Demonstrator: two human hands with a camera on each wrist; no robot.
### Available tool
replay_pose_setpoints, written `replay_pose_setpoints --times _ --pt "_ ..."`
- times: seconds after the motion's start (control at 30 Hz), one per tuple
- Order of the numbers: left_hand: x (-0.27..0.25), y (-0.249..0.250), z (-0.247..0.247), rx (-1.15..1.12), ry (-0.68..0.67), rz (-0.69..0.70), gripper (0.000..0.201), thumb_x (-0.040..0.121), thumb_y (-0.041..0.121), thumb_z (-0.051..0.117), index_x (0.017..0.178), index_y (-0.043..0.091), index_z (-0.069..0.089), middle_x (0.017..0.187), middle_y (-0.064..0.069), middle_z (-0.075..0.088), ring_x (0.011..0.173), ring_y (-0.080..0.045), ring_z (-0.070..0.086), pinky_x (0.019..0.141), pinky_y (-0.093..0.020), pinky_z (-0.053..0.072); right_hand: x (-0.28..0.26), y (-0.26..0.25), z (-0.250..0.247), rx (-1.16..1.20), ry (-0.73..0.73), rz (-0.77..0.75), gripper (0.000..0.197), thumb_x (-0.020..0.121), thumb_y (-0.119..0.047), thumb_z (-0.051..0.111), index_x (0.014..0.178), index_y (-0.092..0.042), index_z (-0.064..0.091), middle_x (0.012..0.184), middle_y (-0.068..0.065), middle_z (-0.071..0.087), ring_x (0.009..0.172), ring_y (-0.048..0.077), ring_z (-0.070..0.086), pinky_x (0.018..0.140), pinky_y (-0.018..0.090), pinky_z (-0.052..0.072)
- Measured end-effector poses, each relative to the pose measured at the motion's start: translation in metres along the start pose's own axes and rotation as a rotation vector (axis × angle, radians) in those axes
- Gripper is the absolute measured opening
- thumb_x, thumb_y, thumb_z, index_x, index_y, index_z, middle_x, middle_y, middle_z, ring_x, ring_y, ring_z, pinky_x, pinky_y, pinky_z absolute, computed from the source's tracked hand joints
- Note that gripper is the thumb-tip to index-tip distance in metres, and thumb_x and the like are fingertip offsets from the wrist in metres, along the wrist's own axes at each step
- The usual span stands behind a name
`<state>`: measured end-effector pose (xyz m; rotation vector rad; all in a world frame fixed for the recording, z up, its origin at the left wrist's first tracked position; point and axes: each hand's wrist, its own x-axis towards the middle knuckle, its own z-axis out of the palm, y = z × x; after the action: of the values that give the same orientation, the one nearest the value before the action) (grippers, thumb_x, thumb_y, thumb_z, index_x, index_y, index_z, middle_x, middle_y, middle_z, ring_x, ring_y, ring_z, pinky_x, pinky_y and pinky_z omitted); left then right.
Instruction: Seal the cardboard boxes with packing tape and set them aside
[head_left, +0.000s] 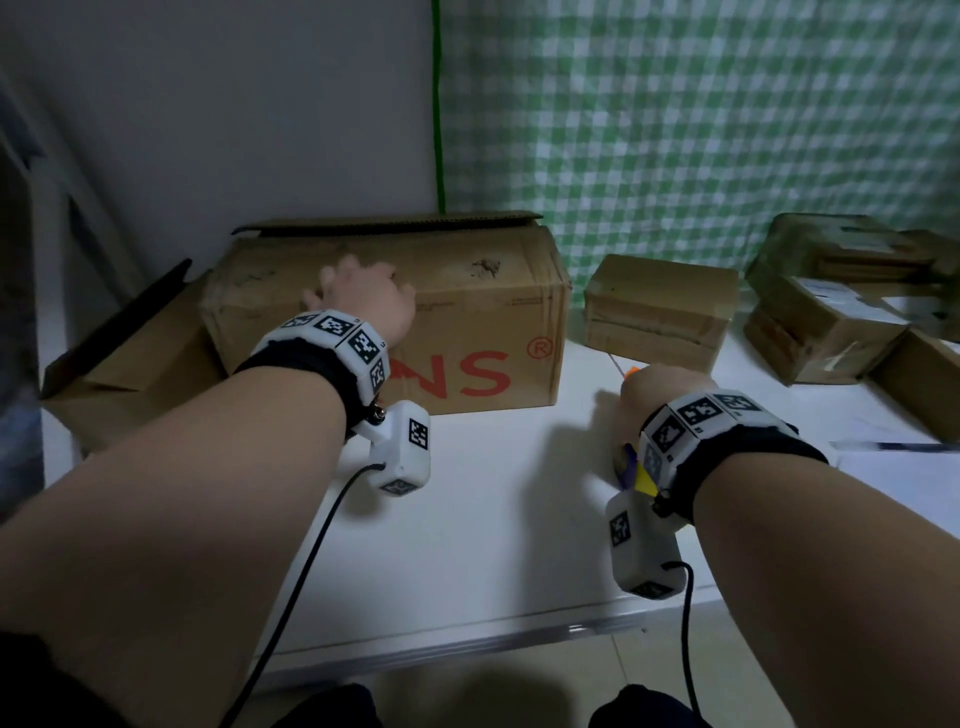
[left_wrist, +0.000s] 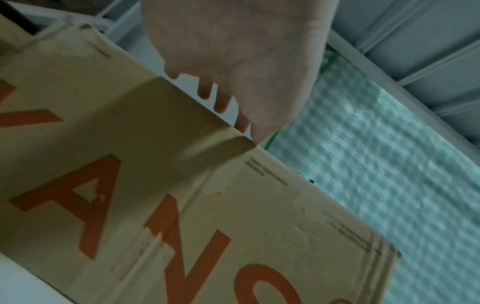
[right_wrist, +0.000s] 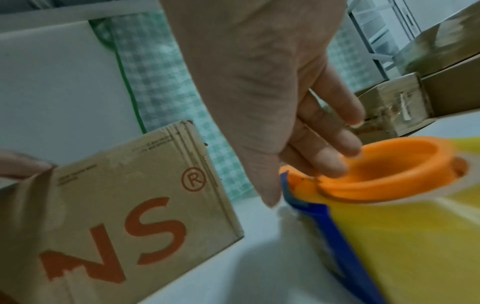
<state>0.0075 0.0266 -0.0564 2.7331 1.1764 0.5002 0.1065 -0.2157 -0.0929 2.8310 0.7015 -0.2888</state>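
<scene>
A large cardboard box (head_left: 467, 322) with red letters stands at the back of the white table (head_left: 493, 535). Its rear flap stands up. My left hand (head_left: 358, 299) rests on the top of the large box (left_wrist: 155, 185) near the front edge, and the left hand's (left_wrist: 233, 61) fingers reach straight over the top. My right hand (head_left: 660, 395) is low over the table to the box's right. In the right wrist view its fingers (right_wrist: 335, 162) touch the orange hub (right_wrist: 389, 170) of a yellow and blue tape dispenser (right_wrist: 415, 236), with the thumb beside the blue edge.
A small taped box (head_left: 660, 306) lies right of the large one. Several more boxes (head_left: 831, 322) are stacked at the far right. An open carton (head_left: 130, 358) leans at the left table edge. A green checked curtain (head_left: 727, 130) hangs behind.
</scene>
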Motion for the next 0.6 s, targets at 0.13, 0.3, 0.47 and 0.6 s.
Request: replay_pose_setpoints --times 0.13,0.3,0.47,0.6 --pt "0.009 -0.032 -0.006 -0.032 0.089 -0.279 0.051 0.088 0.039 0.045 0.135 0.017 0.044 0.149 -0.017 0.024 0.137 -0.038 0.017 0.109 -0.059 0.018 0.016 -0.024 -0.024 0.348 0.206 0.004 0.035 0.094 -0.036 0.049 0.075 -0.007 0.056 0.076 0.005 0.060 0.062 0.018 0.054 0.049 0.025 0.038" --pt "0.019 -0.066 -0.015 -0.211 0.074 -0.547 0.062 0.084 0.046 0.051 0.136 0.014 0.040 0.147 -0.020 0.023 0.132 -0.043 0.025 0.106 -0.054 0.027 0.034 -0.055 -0.031 0.677 0.379 -0.097 0.056 0.093 -0.031 0.052 0.139 -0.011 0.026 0.098 0.009 0.054 0.080 0.025 0.052 0.066 0.033 0.043" --pt "0.015 -0.079 -0.019 -0.307 0.032 -0.537 0.074 0.082 0.054 0.053 0.141 0.014 0.033 0.140 -0.020 0.031 0.125 -0.042 0.038 0.100 -0.048 0.035 0.041 -0.065 -0.030 0.874 0.313 -0.142 0.089 0.086 -0.029 0.060 0.152 -0.033 -0.001 0.132 0.015 0.049 0.106 0.029 0.057 0.091 0.039 0.050" --pt "0.012 -0.086 -0.024 -0.357 0.007 -0.547 0.076 0.079 0.054 0.055 0.142 0.019 0.031 0.140 -0.018 0.029 0.124 -0.041 0.038 0.100 -0.047 0.036 0.026 -0.060 -0.038 1.025 0.311 -0.116 0.074 0.091 -0.028 0.055 0.152 -0.028 0.014 0.137 0.009 0.050 0.112 0.027 0.054 0.092 0.035 0.047"
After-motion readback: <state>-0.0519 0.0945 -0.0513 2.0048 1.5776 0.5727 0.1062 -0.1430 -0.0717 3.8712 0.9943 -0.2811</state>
